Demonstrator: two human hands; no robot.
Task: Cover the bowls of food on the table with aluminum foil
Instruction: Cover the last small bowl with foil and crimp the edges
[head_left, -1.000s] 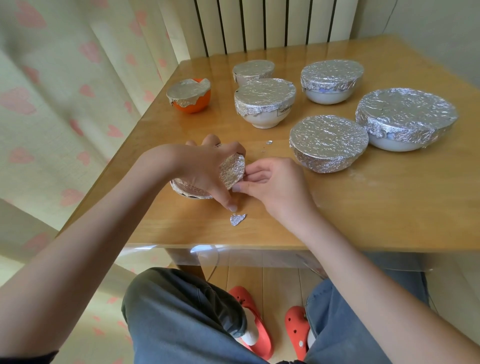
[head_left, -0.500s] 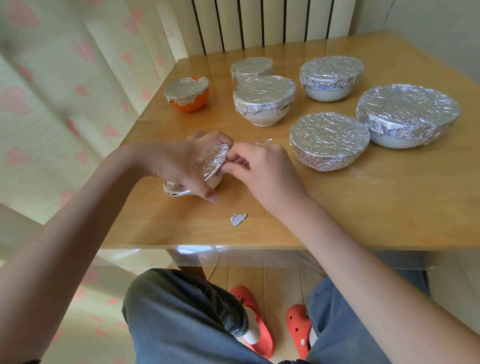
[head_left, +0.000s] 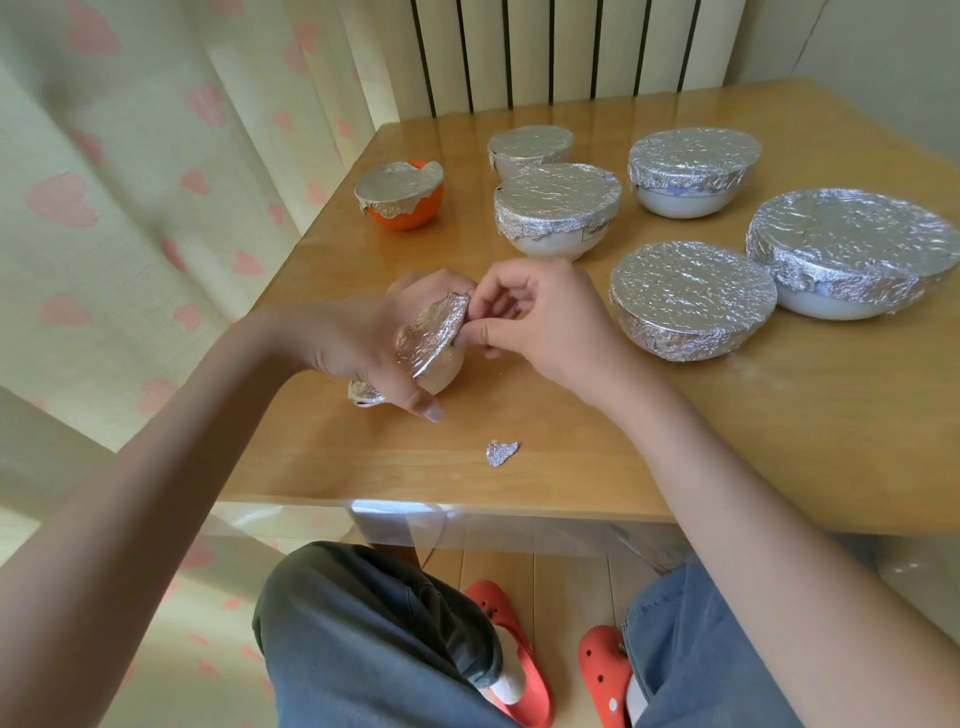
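1. Both hands were busy with the last small bowl (head_left: 441, 371), tipped on its side near my edge of the bench (head_left: 727, 441). With my left hand (head_left: 363, 343) I gripped the bowl, fingers curled round its body and thumb pointing down to the bench. With my right hand (head_left: 540, 322) I pinched the rim of its foil cover (head_left: 431, 332) between thumb and fingers.

2. That foil lay over the bowl's mouth, but the edge at my right fingertips looked only half folded down, so I judged this one not yet finished. What was inside the bowl I could not tell.

3. A crumpled bit of foil (head_left: 366, 399) sat on the bench just under my left hand; whether it belonged to the bowl's wrap or was loose I could not tell.

4. Beyond my hands, six bowls already wore their covers:
   - the orange bowl (head_left: 402, 210) out past my left hand, its foil ragged at the edge with some orange rim showing;
   - a small white bowl (head_left: 530, 150) farthest off;
   - a white footed bowl (head_left: 556, 208) straight ahead of my right hand;
   - a white bowl (head_left: 693, 169) farther off to the right;
   - a fully wrapped bowl (head_left: 691, 299) just beside my right hand;
   - the biggest bowl (head_left: 852, 252) out beyond that one.

5. A torn foil scrap (head_left: 501, 453) lay on my side of both hands, apart from everything.

6. By my reckoning the job was nearly over: crimp this last rim, stand the bowl upright, perhaps tidy the orange bowl's cover.
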